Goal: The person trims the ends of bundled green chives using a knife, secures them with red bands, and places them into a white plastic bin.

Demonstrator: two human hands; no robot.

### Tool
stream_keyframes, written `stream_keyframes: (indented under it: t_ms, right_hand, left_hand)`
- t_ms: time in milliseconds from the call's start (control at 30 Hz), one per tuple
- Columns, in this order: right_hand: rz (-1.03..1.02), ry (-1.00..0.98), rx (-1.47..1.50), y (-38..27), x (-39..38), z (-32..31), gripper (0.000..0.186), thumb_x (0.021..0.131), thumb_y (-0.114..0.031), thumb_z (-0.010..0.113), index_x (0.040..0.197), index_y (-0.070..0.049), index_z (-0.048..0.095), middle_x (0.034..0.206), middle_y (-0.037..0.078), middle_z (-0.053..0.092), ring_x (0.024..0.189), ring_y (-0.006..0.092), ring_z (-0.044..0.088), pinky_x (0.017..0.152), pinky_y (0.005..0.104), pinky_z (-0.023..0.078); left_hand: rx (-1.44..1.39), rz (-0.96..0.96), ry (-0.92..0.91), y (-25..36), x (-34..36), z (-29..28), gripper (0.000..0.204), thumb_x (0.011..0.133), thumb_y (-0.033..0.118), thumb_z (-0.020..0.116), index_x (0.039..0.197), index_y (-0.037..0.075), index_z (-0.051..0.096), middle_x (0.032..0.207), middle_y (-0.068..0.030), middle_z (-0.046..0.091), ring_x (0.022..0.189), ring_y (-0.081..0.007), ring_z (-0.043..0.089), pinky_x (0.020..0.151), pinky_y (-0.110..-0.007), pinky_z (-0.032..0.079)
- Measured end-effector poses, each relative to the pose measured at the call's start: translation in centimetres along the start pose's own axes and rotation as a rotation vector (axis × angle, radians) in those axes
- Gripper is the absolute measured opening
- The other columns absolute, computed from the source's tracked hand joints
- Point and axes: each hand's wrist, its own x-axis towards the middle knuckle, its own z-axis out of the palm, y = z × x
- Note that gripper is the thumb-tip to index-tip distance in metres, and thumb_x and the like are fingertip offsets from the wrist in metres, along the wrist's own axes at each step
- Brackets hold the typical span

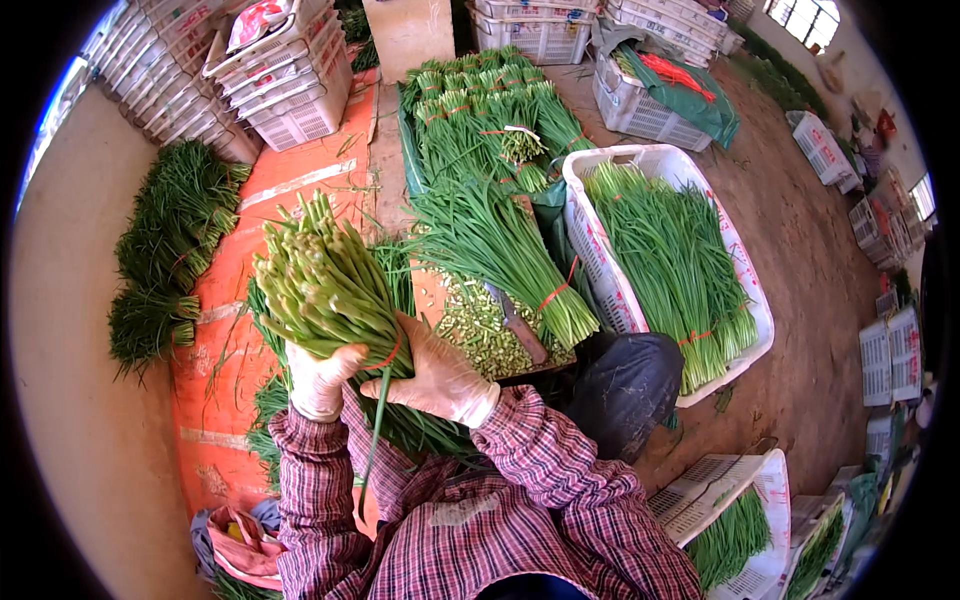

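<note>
Both my gloved hands grip one thick bundle of green stalks [322, 285], cut ends pointing up and away from me. My left hand [318, 380] clasps it from the left, and my right hand [440, 378] wraps it from the right at a red rubber band. Just beyond my right hand a cutting board [425, 290] carries a pile of cut stem ends [478, 325], a knife [517, 322] and another tied bundle [500, 250] lying across it.
A white crate [590, 240] full of tied bundles stands to the right. More bundles are stacked at the back [485, 110] and along the left wall [170, 240]. Stacked white crates [290, 80] stand behind; an orange sheet [225, 370] covers the ground at left.
</note>
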Motion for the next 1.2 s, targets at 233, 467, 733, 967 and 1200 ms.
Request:
stream_keyframes:
  t_ms: [233, 467, 733, 967, 1200]
  right_hand:
    - [0.464, -0.069, -0.822, 8.3, -3.4, -7.5, 0.069, 0.091, -0.061, 0.061, 0.135, -0.008, 0.060, 0.127, 0.020, 0.066, 0.119, 0.0328, 0.063, 0.100, 0.0436, 0.050]
    - [0.798, -0.104, -1.362, 17.0, -6.9, -9.7, 0.066, 0.087, -0.047, 0.072, 0.138, -0.010, 0.053, 0.110, 0.014, 0.067, 0.102, 0.0294, 0.068, 0.084, 0.0451, 0.055]
    - [0.954, -0.009, -0.847, 12.6, -7.4, -9.4, 0.042, 0.086, -0.032, 0.069, 0.115, -0.001, 0.067, 0.109, 0.021, 0.071, 0.098, 0.0386, 0.070, 0.090, 0.0489, 0.056]
    - [1.059, 0.116, -0.757, 10.3, -13.9, -10.1, 0.041, 0.084, -0.027, 0.066, 0.119, -0.006, 0.056, 0.103, 0.025, 0.070, 0.097, 0.0460, 0.066, 0.087, 0.0539, 0.051]
    - [0.954, 0.257, -0.709, 8.5, -15.3, -7.4, 0.054, 0.090, -0.019, 0.065, 0.140, -0.007, 0.049, 0.118, 0.023, 0.068, 0.106, 0.0404, 0.067, 0.093, 0.0460, 0.053]
  left_hand:
    - [0.035, 0.281, 0.077, 4.8, 5.9, -5.3, 0.080, 0.074, 0.041, 0.089, 0.132, 0.000, 0.055, 0.119, -0.0118, 0.066, 0.106, -0.0240, 0.065, 0.095, -0.040, 0.052]
    - [0.540, 0.116, -0.267, 4.0, 10.9, -0.6, 0.099, 0.065, 0.028, 0.092, 0.146, 0.002, 0.042, 0.123, -0.0147, 0.063, 0.114, -0.0217, 0.062, 0.098, -0.035, 0.052]
    - [1.441, -0.303, -0.898, -16.4, 6.3, 3.8, 0.120, 0.058, 0.050, 0.089, 0.153, 0.004, 0.033, 0.120, -0.0241, 0.065, 0.110, -0.0363, 0.066, 0.095, -0.042, 0.054]
    - [1.487, -0.397, -0.784, -18.1, 5.1, 3.9, 0.130, 0.056, 0.061, 0.089, 0.153, -0.001, 0.029, 0.134, -0.0213, 0.060, 0.115, -0.0337, 0.064, 0.097, -0.042, 0.052]
    - [1.697, -0.156, -0.770, -19.3, 2.7, 7.4, 0.138, 0.056, 0.066, 0.088, 0.156, -0.004, 0.024, 0.139, -0.0206, 0.052, 0.124, -0.0353, 0.057, 0.102, -0.043, 0.049]
